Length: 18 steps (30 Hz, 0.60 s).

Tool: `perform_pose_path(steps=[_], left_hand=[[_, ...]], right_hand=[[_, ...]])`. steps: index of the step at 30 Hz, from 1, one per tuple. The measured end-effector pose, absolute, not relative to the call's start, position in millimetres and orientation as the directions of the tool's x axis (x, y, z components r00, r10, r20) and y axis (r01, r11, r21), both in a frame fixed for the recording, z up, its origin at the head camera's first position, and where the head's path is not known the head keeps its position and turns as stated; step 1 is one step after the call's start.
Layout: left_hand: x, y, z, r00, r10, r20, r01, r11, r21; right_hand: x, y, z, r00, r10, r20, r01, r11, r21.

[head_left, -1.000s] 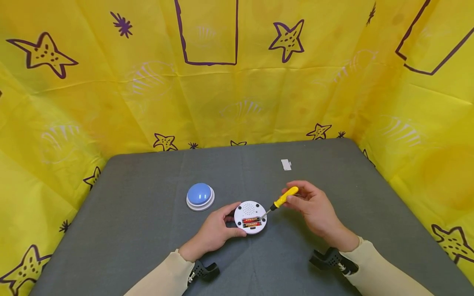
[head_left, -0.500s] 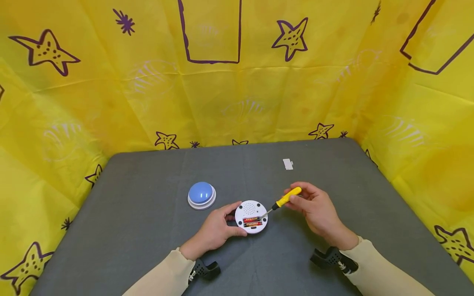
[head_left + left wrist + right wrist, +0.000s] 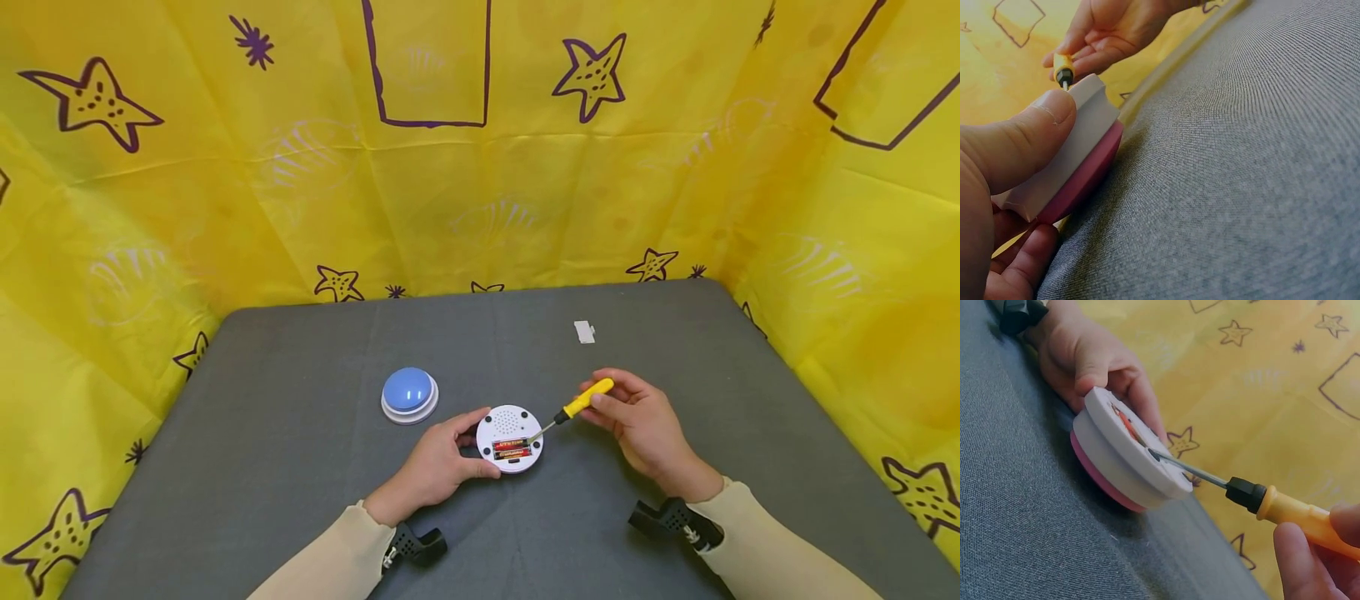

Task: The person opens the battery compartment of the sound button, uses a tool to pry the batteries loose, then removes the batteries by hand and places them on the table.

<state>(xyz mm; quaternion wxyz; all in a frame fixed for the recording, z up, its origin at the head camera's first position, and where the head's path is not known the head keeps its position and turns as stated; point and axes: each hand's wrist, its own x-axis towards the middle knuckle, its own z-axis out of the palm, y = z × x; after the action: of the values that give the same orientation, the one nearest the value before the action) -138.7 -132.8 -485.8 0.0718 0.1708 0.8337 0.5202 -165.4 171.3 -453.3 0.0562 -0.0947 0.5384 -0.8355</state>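
Yellow cloth [image 3: 420, 187] with starfish drawings surrounds a grey table [image 3: 300, 417]. Over the last second, the screwdriver's [image 3: 587, 400] handle has swung slightly outward with the right hand [image 3: 645, 425], while its tip stays at the bay's [image 3: 504, 460] end nearest that hand. I judge this a small change of lever angle, the work no further on: both batteries [image 3: 512, 454] remain side by side in the uncovered bay. Whether the tip touches one cannot be told.

The right hand pinches the yellow handle between thumb and fingers. The left hand [image 3: 441, 464] grips the upturned button [image 3: 506, 422] by its near edge, thumb and fingers closed on it, pink dome tableward. A loose cover [image 3: 584, 332] lies beyond the right hand; a blue button [image 3: 407, 390], beyond the left.
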Motion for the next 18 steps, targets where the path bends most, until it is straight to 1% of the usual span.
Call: perform_pose_path(steps=[14, 16, 18], left_hand=[[-138.9, -132.8, -486.9, -0.929, 0.367, 0.052, 0.197, 0.371, 0.907], [-138.9, -132.6, -487.2, -0.929, 0.365, 0.055, 0.2, 0.371, 0.907], [-138.8, -132.1, -487.5, -0.93, 0.363, 0.058, 0.201, 0.371, 0.907]], right_hand=[[-169.9, 172.8, -462.3, -0.968, -0.244, 0.066, 0.069, -0.505, -0.86], [-170.2, 173.1, -462.9, -0.967, -0.244, 0.068, 0.066, -0.5, -0.863], [-168.9, 173.1, -460.1, -0.969, -0.228, 0.09, 0.026, -0.462, -0.887]])
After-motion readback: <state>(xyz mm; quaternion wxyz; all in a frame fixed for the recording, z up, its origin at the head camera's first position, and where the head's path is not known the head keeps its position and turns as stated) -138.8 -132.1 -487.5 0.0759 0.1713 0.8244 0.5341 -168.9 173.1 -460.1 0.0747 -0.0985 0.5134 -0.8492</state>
